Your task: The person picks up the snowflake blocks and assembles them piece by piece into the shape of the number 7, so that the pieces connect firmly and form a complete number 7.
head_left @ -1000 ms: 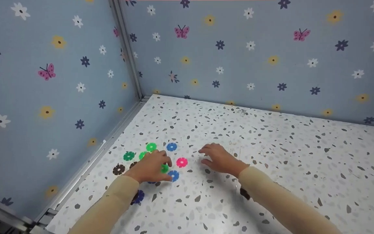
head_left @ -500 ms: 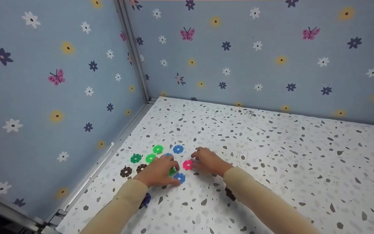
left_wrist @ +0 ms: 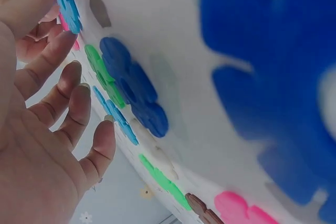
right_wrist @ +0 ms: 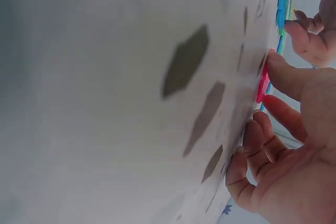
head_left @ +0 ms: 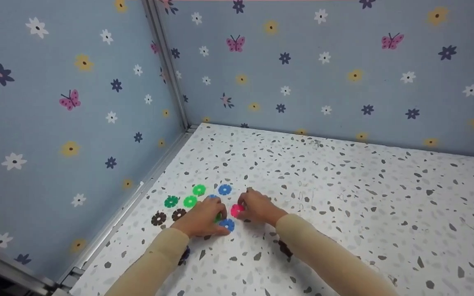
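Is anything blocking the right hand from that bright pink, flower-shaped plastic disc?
Nothing visible: the right hand has its thumb and index finger at the edges of the pink disc. The light blue, flower-shaped plastic disc by the left hand lies beside it, not between.

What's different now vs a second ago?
The right-hand grip moved to the person's left and now pinches the pink disc, which it stood clear of before. Whether that disc shifted is too slight to tell. The head view swung slightly left. Unchanged: the left-hand grip at the light-blue disc, plus the dark green disc and brown disc.
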A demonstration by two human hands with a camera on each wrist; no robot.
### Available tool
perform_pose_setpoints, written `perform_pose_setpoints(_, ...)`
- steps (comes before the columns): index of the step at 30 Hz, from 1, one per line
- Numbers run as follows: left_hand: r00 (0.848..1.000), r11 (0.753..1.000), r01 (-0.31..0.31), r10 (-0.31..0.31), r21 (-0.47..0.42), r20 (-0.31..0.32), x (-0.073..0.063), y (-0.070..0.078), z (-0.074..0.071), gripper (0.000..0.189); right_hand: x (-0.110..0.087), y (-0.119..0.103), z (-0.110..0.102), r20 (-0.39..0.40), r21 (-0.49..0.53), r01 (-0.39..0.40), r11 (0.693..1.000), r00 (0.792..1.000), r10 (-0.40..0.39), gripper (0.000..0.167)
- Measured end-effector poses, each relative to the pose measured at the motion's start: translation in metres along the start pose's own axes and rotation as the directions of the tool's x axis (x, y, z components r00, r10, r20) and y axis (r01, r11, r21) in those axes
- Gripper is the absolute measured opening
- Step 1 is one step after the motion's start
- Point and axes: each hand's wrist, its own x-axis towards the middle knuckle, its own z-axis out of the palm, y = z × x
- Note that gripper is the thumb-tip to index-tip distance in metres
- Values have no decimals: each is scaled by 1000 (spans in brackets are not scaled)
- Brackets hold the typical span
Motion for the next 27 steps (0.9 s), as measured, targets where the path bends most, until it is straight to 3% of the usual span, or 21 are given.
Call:
perform_pose_setpoints(5, 1000, 993, 10, -8, -121, 21, 3, 2, 1, 37, -9, 5, -8, -24, 175, -36, 984, 999, 41, 22)
perform_pose_setpoints(9, 999, 984, 13, -6, -180, 40, 4, 2, 0, 35, -22, 13, -24, -88, 296, -17, 955, 995, 45, 16)
perform_pose_setpoints(12, 999, 980, 2, 7, -197, 41, 3, 2, -1, 35, -33, 20, -39, -127, 399, -16, 917, 989, 73, 17)
perform_pose_setpoints(19, 998, 973, -57, 64, -224, 23, 18, 7, -5, 23, -72, 46, -72, -141, 589, -78, 804, 970, 197, 20)
perform_pose_setpoints(27, 994, 968, -106, 101, -226, -35, 47, 26, -8, 6, -104, 85, -96, -185, 687, -138, 714, 916, 355, 24)
